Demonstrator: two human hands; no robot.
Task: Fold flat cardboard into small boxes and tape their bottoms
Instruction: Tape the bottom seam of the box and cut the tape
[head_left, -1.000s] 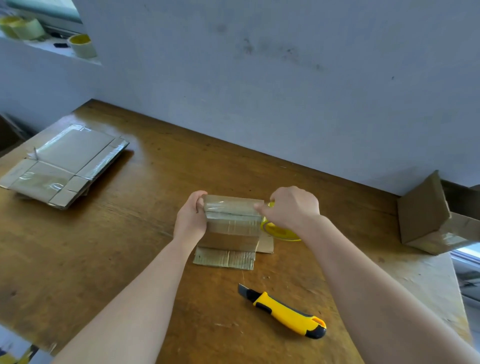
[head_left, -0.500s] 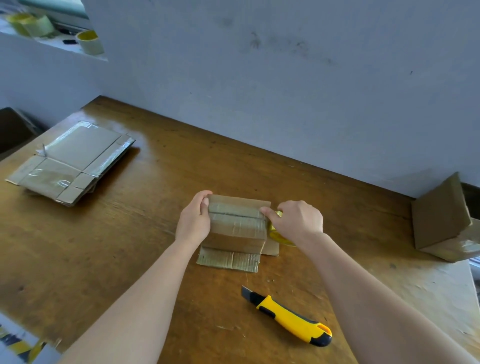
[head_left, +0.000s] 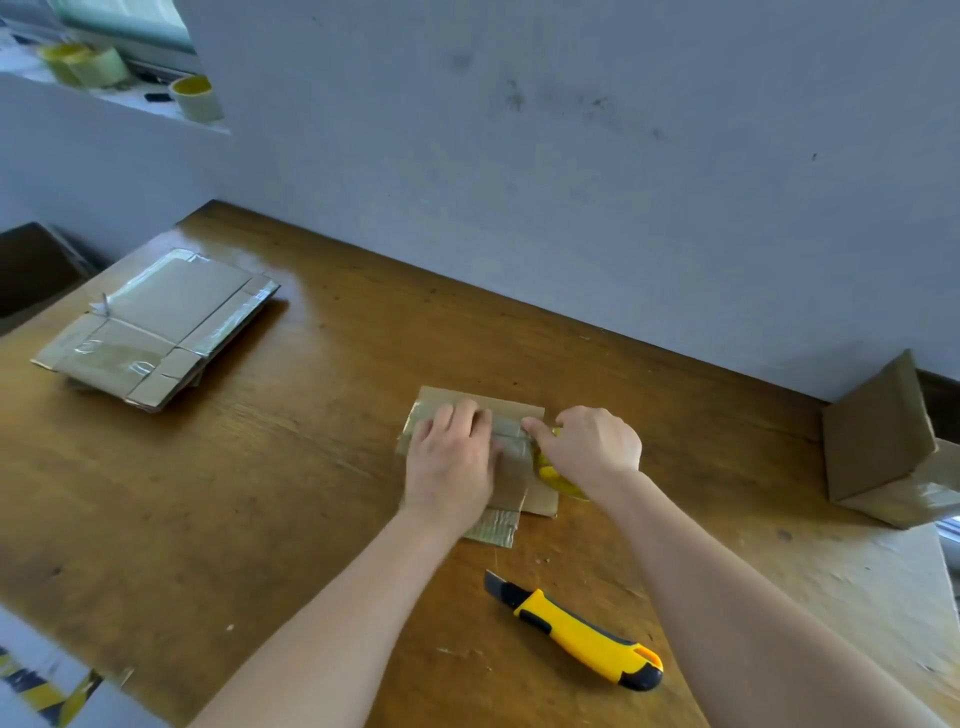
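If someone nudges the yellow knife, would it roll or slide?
Probably slides, not rolls: the knife lies flat on the table and looks flat-sided. Likely stiff and light, with a plastic-looking body. Its blade tip sticks out, so grip the handle.

- The table (head_left: 260, 493) is warm brown wood with dark grain streaks, paler and worn at its right end;
- the small box (head_left: 514, 415) is tan cardboard, crossed by glossy clear tape bands;
- the tape roll (head_left: 550, 475) shows yellow;
- the utility knife (head_left: 582, 636) is bright yellow with black trim and a grey blade;
- the wall (head_left: 571, 182) is pale blue-grey, smudged dark;
- the flat cardboard stack (head_left: 171, 322) is tan with shiny tape strips.
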